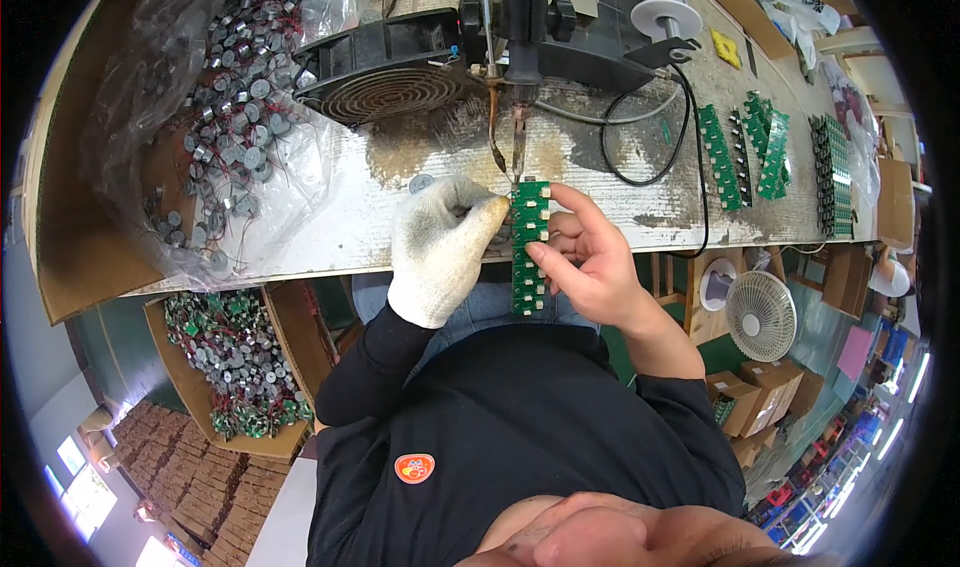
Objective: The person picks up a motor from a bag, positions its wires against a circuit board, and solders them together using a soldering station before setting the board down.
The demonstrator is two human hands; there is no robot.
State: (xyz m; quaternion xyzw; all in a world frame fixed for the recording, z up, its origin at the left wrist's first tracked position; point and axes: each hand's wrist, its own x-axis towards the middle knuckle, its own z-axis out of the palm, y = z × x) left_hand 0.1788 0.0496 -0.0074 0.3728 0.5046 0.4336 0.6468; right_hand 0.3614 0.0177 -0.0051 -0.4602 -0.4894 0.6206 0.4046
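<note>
A long green circuit board strip [530, 252] with white connectors along its right side stands lengthwise in front of me. My right hand [598, 267], bare, grips its right edge between thumb and fingers. My left hand [438, 247], in a white knit glove, is closed in a pinch at the strip's upper left edge; its fingertips hide whatever is between them. A small grey round part [421, 182] shows just beyond the glove. The soldering iron [519, 132] points down at the strip's top end, with a thin solder feed tube [494, 127] beside it.
A clear plastic bag [120, 157] of small round motors with red wires [255, 117] lies at left. Behind the hands stand a black fan [390, 92] and a solder spool [665, 17]. A black cable [690, 157] loops near more green strips [718, 157]. Below left is a filled carton [285, 352].
</note>
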